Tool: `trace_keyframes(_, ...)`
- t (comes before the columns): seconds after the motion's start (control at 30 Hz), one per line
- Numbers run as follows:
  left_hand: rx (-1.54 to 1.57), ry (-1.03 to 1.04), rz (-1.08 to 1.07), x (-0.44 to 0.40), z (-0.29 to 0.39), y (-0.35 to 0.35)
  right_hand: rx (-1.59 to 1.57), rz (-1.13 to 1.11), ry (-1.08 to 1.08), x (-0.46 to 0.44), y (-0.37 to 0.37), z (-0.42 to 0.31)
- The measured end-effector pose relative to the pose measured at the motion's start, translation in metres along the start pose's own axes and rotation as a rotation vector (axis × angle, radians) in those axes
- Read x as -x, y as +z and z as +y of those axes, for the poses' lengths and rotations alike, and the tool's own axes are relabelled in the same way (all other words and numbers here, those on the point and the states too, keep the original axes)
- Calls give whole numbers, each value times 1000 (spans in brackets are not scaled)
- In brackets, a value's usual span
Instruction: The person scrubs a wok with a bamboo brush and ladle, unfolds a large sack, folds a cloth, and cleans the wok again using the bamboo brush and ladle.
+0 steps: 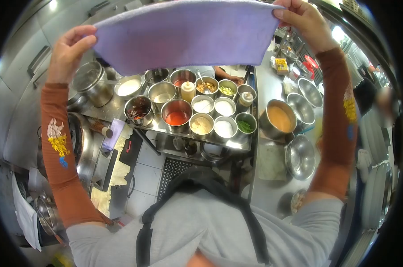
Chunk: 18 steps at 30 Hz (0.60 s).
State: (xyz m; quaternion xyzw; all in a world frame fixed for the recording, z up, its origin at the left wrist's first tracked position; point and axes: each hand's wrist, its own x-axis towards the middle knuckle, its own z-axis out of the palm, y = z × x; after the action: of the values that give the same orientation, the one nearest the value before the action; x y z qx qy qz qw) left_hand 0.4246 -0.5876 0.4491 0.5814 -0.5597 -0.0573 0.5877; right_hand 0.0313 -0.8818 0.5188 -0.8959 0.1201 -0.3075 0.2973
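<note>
Stretches a purple cloth (183, 40) across the top of the frame, between the left hand (68, 54) at upper left and the right hand (309, 26) at upper right. Pinches one corner in each.

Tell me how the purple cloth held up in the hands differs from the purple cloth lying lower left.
The held cloth is stretched in the air between the left hand and right hand; the lying cloth rests below with no hand on it. The held cloth shows as a wide sheet; the lying cloth shows as a small, narrow patch. Both are light purple.
</note>
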Motion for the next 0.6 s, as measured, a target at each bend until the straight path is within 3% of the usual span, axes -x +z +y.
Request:
trace_keyframes(0.1,178,-55,87,23,-6,13,-60,-4,-89,7,2,38)
trace_keyframes(0.2,-259,-90,87,62,18,33,-302,-8,-104,30,24,55)
trace_keyframes(0.27,-589,-273,-60,94,14,16,-436,-3,-82,60,45,59)
trace_keyframes(0.33,-91,-93,-95,132,-8,10,-634,-40,78,98,65,62)
trace_keyframes(0.4,395,-148,6,163,-28,26,-896,25,177,132,99,83)
trace_keyframes(0.53,766,-639,179,193,-76,56,-1163,1,438,157,174,125)
trace_keyframes(0.6,811,-730,236,200,-107,57,-1166,11,542,163,192,117)
